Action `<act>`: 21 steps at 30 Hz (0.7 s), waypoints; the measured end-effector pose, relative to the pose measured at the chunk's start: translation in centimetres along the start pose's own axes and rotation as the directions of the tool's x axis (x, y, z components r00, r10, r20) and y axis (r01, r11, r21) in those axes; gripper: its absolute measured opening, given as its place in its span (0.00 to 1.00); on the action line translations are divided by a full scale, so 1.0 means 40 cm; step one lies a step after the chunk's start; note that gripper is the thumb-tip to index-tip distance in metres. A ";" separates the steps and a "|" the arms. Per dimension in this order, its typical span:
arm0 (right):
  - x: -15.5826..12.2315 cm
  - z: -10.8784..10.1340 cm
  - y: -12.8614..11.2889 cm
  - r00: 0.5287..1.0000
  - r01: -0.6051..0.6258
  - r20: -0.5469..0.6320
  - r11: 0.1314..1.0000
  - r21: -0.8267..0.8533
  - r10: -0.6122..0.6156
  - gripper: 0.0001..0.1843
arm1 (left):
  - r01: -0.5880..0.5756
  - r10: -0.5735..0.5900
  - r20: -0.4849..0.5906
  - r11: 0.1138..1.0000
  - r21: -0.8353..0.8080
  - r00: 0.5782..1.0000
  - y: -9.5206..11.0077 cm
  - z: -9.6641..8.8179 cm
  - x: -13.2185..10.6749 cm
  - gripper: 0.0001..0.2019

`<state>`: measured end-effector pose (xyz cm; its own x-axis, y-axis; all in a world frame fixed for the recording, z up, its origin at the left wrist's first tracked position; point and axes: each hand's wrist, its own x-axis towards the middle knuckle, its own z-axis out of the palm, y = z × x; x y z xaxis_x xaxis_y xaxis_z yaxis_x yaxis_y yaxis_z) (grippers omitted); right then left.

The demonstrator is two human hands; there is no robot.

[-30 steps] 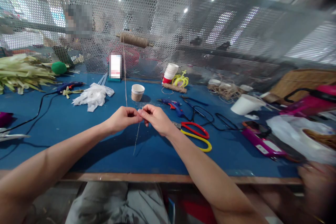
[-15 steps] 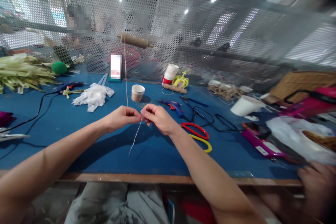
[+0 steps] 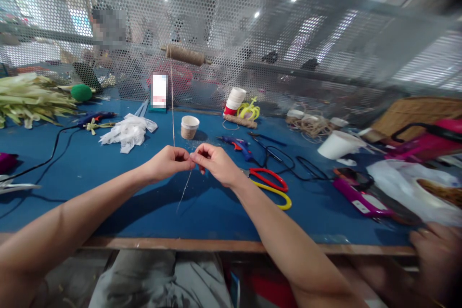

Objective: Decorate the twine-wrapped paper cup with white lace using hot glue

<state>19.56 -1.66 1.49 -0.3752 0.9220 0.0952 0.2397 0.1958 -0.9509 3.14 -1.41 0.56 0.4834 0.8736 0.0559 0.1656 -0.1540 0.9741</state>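
A thin length of twine (image 3: 172, 106) runs down from a spool (image 3: 186, 55) mounted on the mesh panel to my hands. My left hand (image 3: 172, 160) pinches the twine between thumb and fingertips. Right against it, my right hand (image 3: 213, 160) is pinched on the same strand, the fingertips of both hands meeting. Below them a loose twine end hangs down over the blue table. Just behind my hands stands a small cup (image 3: 189, 128), wrapped in brown around its lower part. The exact grip at the fingertips is too small to make out.
Scissors (image 3: 276, 190) with red and yellow handles lie right of my right forearm. A blue glue gun (image 3: 238, 147) rests behind them. White strips (image 3: 130, 131) are heaped at left, near pale husks (image 3: 32, 98). A purple power strip (image 3: 361, 199) and another person's hand (image 3: 436, 250) are at right.
Both pinched hands have shifted slightly left, and the hanging twine end has moved a little. The rest of the table looks the same.
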 end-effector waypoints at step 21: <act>0.004 -0.005 0.008 0.998 -0.050 0.054 0.986 0.157 0.042 0.18 | -0.055 0.054 0.084 0.998 0.009 0.995 0.002 -0.016 0.000 0.07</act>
<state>19.76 -1.38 1.24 -0.4122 0.9102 0.0393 0.1144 0.0945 -0.9889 2.61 -1.12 0.78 0.5623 0.8220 0.0897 0.1467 -0.2059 0.9675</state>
